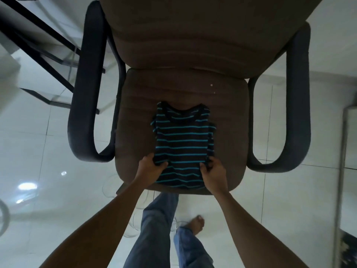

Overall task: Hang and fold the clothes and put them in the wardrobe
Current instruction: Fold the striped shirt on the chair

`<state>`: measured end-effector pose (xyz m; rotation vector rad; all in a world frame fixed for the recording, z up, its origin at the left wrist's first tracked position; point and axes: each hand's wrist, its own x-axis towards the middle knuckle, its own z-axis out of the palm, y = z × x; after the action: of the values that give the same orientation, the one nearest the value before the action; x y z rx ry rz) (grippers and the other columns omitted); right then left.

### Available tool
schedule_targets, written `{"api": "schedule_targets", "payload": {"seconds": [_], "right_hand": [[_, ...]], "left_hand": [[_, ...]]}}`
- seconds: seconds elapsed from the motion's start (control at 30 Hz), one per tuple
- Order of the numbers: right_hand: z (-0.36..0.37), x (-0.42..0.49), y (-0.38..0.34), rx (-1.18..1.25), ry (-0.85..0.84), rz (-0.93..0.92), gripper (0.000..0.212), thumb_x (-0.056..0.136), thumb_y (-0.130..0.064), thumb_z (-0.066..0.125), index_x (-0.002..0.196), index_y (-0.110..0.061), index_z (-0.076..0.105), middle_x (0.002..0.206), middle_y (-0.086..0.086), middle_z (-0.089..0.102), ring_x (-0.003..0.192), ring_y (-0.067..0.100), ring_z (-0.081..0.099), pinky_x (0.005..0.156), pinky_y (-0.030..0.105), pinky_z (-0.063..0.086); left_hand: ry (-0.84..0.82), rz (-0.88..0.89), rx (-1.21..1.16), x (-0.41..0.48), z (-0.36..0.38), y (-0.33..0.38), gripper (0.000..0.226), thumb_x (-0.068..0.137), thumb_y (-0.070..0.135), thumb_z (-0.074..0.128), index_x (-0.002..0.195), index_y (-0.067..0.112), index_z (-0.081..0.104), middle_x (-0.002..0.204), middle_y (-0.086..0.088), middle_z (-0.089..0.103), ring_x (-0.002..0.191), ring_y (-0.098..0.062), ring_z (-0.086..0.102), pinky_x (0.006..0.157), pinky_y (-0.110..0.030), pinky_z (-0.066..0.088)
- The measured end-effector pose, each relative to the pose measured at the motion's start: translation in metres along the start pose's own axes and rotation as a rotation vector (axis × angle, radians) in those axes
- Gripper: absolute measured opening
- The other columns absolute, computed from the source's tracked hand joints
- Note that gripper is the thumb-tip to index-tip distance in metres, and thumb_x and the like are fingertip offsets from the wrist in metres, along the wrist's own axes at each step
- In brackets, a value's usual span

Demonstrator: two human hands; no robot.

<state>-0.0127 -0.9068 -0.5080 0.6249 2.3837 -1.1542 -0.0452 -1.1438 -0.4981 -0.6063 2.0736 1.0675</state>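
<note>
On the brown seat of the chair lies a small striped shirt, dark with teal bands, its neckline toward the far side and its side edges folded under, so the sleeves are hidden. The left hand pinches the shirt's near left edge, thumb on top and fingers tucked beneath the cloth; the right hand grips the near right edge the same way. Both forearms reach straight in from the near side. The shirt's hem reaches almost to the seat's near edge, while bare seat shows to the left, right and far side. The chair back is cut off at the top.
</note>
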Motion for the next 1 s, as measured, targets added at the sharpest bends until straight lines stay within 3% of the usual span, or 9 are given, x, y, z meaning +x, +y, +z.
{"api": "schedule_targets", "payload": {"seconds": [0.1, 0.2, 0.3, 0.43, 0.53, 0.63, 0.73, 0.9, 1.0], "right_hand": [[-0.004, -0.011, 0.006, -0.023, -0.037, -0.021, 0.015, 0.1, -0.018, 0.054, 0.096, -0.007, 0.062, 0.079, -0.001, 0.061, 0.071, 0.011, 0.056, 0.058, 0.001, 0.038], [-0.006, -0.031, 0.019, 0.165, 0.088, -0.001, 0.015, 0.105, -0.022, 0.044, 0.105, -0.013, 0.056, 0.088, -0.004, 0.061, 0.081, 0.005, 0.06, 0.065, 0.011, 0.047], [-0.002, -0.047, 0.043, 0.131, -0.018, 0.035, 0.019, 0.106, -0.025, 0.039, 0.111, -0.011, 0.052, 0.098, 0.001, 0.06, 0.089, 0.014, 0.06, 0.069, 0.016, 0.047], [-0.003, -0.047, 0.062, 0.009, -0.081, 0.082, 0.026, 0.105, -0.029, 0.042, 0.11, -0.008, 0.055, 0.1, 0.004, 0.063, 0.094, 0.021, 0.064, 0.073, 0.026, 0.054], [-0.007, -0.046, 0.063, -0.02, -0.14, 0.128, 0.024, 0.103, -0.029, 0.045, 0.107, -0.008, 0.056, 0.095, 0.003, 0.064, 0.094, 0.023, 0.066, 0.068, 0.02, 0.051], [-0.012, -0.039, 0.054, -0.068, -0.128, 0.115, 0.026, 0.101, -0.033, 0.049, 0.105, -0.01, 0.061, 0.09, -0.003, 0.066, 0.089, 0.019, 0.067, 0.065, 0.015, 0.045], [-0.018, -0.019, 0.031, -0.021, -0.048, 0.062, 0.026, 0.101, -0.031, 0.052, 0.113, -0.011, 0.064, 0.091, -0.007, 0.065, 0.085, 0.011, 0.061, 0.068, 0.01, 0.039], [-0.016, 0.038, -0.002, 0.077, -0.046, 0.004, 0.033, 0.099, -0.037, 0.055, 0.122, -0.014, 0.064, 0.11, 0.001, 0.07, 0.098, 0.014, 0.063, 0.087, 0.027, 0.048], [-0.012, 0.066, -0.012, 0.155, -0.112, 0.101, 0.027, 0.098, -0.027, 0.058, 0.121, -0.013, 0.064, 0.113, 0.004, 0.07, 0.104, 0.02, 0.066, 0.096, 0.039, 0.053]], "left_hand": [[0.135, 0.019, -0.083, -0.015, 0.006, -0.008, 0.022, 0.091, 0.025, 0.071, 0.107, 0.012, 0.069, 0.093, 0.004, 0.069, 0.088, -0.016, 0.066, 0.081, -0.029, 0.053], [0.23, -0.049, -0.368, -0.036, 0.014, -0.015, 0.007, 0.097, 0.022, 0.064, 0.096, 0.016, 0.066, 0.085, 0.005, 0.068, 0.082, -0.013, 0.066, 0.07, -0.027, 0.053], [0.186, -0.071, -0.352, -0.058, 0.03, -0.029, 0.009, 0.1, 0.02, 0.058, 0.099, 0.012, 0.063, 0.084, 0.002, 0.066, 0.078, -0.011, 0.064, 0.062, -0.019, 0.05], [0.112, -0.175, -0.175, -0.059, 0.049, -0.052, 0.019, 0.1, 0.017, 0.055, 0.103, 0.001, 0.065, 0.085, -0.013, 0.066, 0.08, -0.032, 0.063, 0.076, -0.043, 0.055], [0.098, -0.268, -0.176, -0.056, 0.048, -0.055, 0.024, 0.094, 0.016, 0.058, 0.099, -0.006, 0.066, 0.077, -0.014, 0.064, 0.073, -0.03, 0.061, 0.069, -0.04, 0.053], [0.156, -0.18, -0.079, -0.053, 0.041, -0.041, 0.024, 0.088, 0.027, 0.066, 0.091, 0.004, 0.072, 0.079, -0.01, 0.071, 0.08, -0.03, 0.068, 0.076, -0.038, 0.059], [0.223, -0.054, -0.13, -0.039, 0.031, -0.015, 0.023, 0.091, 0.035, 0.068, 0.102, 0.016, 0.072, 0.088, 0.004, 0.069, 0.084, -0.017, 0.066, 0.074, -0.026, 0.052], [0.275, -0.013, -0.263, 0.011, 0.019, 0.024, 0.047, 0.089, 0.038, 0.072, 0.13, 0.017, 0.06, 0.106, 0.008, 0.064, 0.097, -0.009, 0.058, 0.089, -0.026, 0.048], [0.173, -0.031, -0.257, 0.032, 0.022, 0.035, 0.029, 0.093, 0.026, 0.068, 0.121, 0.017, 0.066, 0.111, 0.0, 0.068, 0.1, -0.015, 0.064, 0.09, -0.028, 0.052]]}}
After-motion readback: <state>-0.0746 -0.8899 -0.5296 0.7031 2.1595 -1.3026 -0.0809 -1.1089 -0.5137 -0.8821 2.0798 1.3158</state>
